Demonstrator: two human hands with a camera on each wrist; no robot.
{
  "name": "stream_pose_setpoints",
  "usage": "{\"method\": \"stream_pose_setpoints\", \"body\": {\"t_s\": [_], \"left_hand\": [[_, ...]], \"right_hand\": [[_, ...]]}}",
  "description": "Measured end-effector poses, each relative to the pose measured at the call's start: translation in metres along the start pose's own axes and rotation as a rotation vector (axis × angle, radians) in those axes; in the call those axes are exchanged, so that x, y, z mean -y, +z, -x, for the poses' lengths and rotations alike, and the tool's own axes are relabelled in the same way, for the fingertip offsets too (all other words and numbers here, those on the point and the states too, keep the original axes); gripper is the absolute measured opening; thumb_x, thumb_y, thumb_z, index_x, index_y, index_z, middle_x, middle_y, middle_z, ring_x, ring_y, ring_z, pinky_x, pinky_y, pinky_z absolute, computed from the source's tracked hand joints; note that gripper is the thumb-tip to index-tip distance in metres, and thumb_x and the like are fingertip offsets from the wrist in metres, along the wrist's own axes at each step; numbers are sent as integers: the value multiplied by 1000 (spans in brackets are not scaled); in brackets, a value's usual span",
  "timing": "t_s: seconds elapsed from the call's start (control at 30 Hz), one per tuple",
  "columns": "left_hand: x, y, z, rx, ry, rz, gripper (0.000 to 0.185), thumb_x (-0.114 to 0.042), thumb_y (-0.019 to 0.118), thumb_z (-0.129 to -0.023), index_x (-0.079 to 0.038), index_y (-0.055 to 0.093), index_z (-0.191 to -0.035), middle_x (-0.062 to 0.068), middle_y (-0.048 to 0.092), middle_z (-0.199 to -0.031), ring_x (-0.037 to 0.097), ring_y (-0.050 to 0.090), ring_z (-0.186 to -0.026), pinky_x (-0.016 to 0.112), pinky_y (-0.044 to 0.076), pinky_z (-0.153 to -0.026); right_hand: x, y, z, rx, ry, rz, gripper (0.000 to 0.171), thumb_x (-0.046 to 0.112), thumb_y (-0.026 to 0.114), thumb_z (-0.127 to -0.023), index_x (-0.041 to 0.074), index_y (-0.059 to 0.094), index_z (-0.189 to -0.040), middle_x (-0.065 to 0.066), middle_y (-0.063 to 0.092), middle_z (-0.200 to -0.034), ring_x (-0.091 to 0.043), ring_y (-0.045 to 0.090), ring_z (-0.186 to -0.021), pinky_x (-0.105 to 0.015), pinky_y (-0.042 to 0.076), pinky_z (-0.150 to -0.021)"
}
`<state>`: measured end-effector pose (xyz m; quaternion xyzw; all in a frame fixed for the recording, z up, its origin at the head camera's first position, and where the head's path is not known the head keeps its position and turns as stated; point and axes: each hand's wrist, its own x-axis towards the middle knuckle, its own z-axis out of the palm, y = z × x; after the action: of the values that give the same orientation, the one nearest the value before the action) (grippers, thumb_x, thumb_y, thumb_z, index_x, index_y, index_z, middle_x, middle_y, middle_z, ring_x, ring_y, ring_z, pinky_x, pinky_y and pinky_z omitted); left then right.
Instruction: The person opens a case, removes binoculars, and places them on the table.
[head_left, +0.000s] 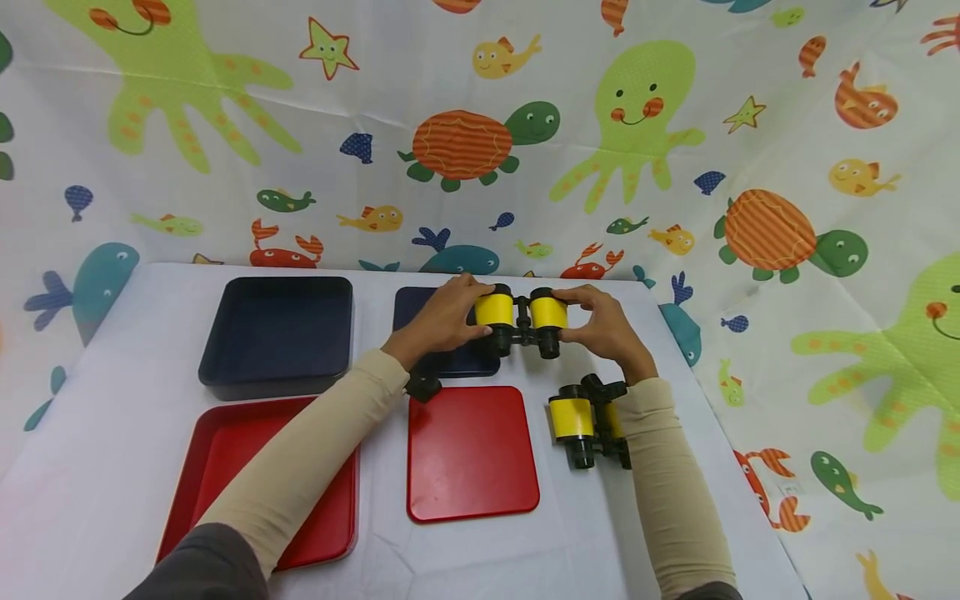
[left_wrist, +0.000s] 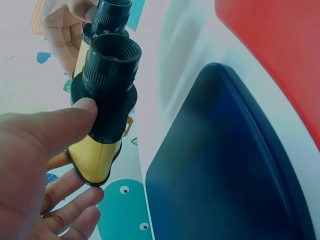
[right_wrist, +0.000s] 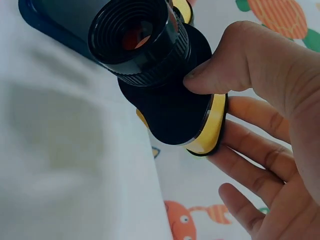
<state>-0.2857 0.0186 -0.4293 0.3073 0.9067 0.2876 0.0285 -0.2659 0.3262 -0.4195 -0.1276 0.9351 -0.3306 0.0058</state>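
Note:
Both hands hold a pair of yellow and black binoculars (head_left: 549, 313) from its two sides, near the table's back edge. My left hand (head_left: 446, 317) grips the left barrel; in the left wrist view its thumb presses the black body below the eyepiece and the fingers lie along the yellow side. My right hand (head_left: 603, 327) grips the right barrel the same way, thumb on the black part in the right wrist view. The eyepieces point toward me. Another pair of yellow and black binoculars (head_left: 572, 417) lies nearer on the table, partly hidden by the right sleeve.
A dark blue flat panel (head_left: 468, 360) lies partly under the left hand. In front of it is a red flat panel (head_left: 472, 454). To the left stand a deep dark blue tray (head_left: 277, 333) and a red tray (head_left: 240, 433), the latter partly covered by the left sleeve.

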Motion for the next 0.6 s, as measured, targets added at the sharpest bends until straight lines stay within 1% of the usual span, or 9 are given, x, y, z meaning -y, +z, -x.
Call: {"method": "stream_pose_setpoints", "body": {"t_s": [0.23,0.43,0.6], "left_hand": [[-3,9,-6,-4,2,4,73,-33,82,-95,-7,51,-157,15,57,-145,32,53,-133,46,44,-122],[-7,18,-12,-10,12,-8,74,-34,82,-95,-7,51,-157,15,58,-143,32,54,-132,45,45,-120],[-13,24,-18,-11,7,-10,75,-34,82,-95,-7,51,-157,16,58,-143,32,54,-132,44,45,-120]], "right_hand": [[-9,-4,2,15,18,1,67,7,86,-84,10,63,-147,-14,63,-147,-39,57,-136,-60,40,-122],[-14,-10,3,42,62,18,67,6,84,-86,10,62,-149,-14,60,-151,-38,55,-139,-60,39,-123],[-20,-14,3,57,101,30,67,6,84,-87,11,61,-150,-14,58,-153,-40,53,-142,-61,38,-124]]}}
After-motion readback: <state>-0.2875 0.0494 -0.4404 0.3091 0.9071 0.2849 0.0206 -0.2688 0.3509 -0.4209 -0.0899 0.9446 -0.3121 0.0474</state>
